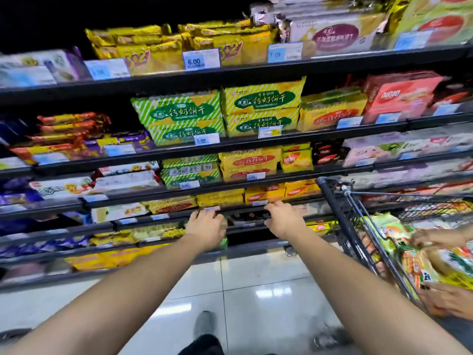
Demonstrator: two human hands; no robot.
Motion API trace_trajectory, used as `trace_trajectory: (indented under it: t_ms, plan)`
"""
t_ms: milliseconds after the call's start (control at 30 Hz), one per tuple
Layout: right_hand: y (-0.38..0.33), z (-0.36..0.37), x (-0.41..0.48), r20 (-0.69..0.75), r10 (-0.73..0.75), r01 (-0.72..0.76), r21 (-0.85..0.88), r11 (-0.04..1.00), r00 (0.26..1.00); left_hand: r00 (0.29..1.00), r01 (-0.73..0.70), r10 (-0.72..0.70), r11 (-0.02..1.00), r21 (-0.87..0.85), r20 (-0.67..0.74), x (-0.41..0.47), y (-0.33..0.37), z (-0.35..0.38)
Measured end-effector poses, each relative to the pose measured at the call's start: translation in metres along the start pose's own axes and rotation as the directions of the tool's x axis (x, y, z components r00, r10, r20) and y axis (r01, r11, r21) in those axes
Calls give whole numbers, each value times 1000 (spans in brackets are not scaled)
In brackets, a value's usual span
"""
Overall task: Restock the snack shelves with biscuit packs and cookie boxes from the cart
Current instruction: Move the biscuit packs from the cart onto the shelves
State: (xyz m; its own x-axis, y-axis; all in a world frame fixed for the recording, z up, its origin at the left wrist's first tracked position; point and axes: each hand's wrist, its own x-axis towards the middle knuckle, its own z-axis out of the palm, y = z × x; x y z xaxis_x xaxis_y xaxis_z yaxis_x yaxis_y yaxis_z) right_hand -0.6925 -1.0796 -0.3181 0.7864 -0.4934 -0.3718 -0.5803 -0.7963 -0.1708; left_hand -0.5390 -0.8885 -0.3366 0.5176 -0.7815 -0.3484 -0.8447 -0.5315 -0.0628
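As both bare arms stretch out over the glossy white tiled floor [256, 290], with a grey shoe [204, 326] planted below between them, the person is right up at the black metal snack shelves [238, 142]. The left hand [204, 228] sits at the lip of a low shelf, knuckles up, fingers reaching forward and a little spread. The right hand [284, 219] is level with it just to the right, fingers stretched towards the same rail, thumb pointing inward. Between the two hands lies a dark pack [245, 217] on that shelf, and the blur hides whether either hand actually has hold of it or only touches the edge. Off to the right stands the black wire cart [343, 216], close beside the right forearm and piled with bright green and orange biscuit packs [391, 234]. Another person's hand [432, 238] rests on that pile, and a second hand [450, 301] is at its near side. Just above the reaching hands sit yellow cookie boxes [265, 194]. Higher up come green-and-white striped biscuit packs [179, 111], stacked in two piles, with red cookie boxes [399, 96] to their right. Top shelf, farthest away: gold foil packs [143, 52] behind a white-and-blue price tag [201, 60].
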Motion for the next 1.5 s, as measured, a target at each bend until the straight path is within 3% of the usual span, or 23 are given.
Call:
trace_trajectory:
  t_ms: [200, 333, 500, 633, 933, 1233, 1500]
  plan:
    - [-69, 7, -21, 33, -30, 31, -16, 999, 999, 996, 81, -79, 994, -71, 33, -57, -46, 18]
    - [-151, 23, -23, 63, -69, 74, -74, 995, 996, 984, 174, -166, 971, -164, 61, -114, -115, 45]
    - [-323, 67, -24, 138, -173, 196, -177, 964, 975, 930, 362, -328, 895, -261, 165, -218, -253, 85]
    - [-491, 97, -31, 172, -353, 386, -232, 893, 920, 860, 510, -484, 821, -257, 160, -314, -372, 116]
    - [-781, 133, -69, 241, -672, 713, -287, 640, 700, 640, 748, -747, 553, -368, 179, -484, -546, 178]
    - [-972, 168, -67, 327, -828, 887, -242, 393, 456, 399, 868, -886, 282, -409, 237, -574, -660, 208]
    - [-1117, 175, -57, 396, -882, 965, -153, 212, 256, 177, 925, -947, 66, -375, 269, -637, -746, 216]
